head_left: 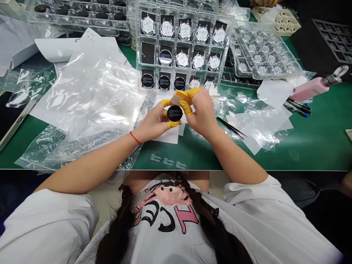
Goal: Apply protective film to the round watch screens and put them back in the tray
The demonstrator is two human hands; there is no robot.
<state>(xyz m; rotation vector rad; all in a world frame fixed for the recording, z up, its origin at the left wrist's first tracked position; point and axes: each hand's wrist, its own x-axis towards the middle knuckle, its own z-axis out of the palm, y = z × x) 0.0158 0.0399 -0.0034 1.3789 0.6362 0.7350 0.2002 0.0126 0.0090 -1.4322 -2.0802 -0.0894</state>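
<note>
- Head view, the grip: the left hand [151,127] pinches a round black disc [175,113] by its rim, with fingers in yellow finger cots [172,125] on the near and far edges
- The right hand [201,113] has its capped thumb and finger pressed together on a small pale square [176,99], which looks pinched, though its far corner is hard to make out
- The disc sits in front of the body, between both hands and closer to the left palm; it is round, so it has no long axis, and its printed face tilts up
- The square lies just beyond the disc, nearly touching it, on the right hand's side
- Beneath the hands lies white paper [167,136] on a green mat [316,146]; tweezers [232,128] lie right of the right hand, and a clear tray of round silver-and-black discs [184,47] stands far off
- Hidden: the disc's underside and part of its rim; its small print is too fine to read
</note>
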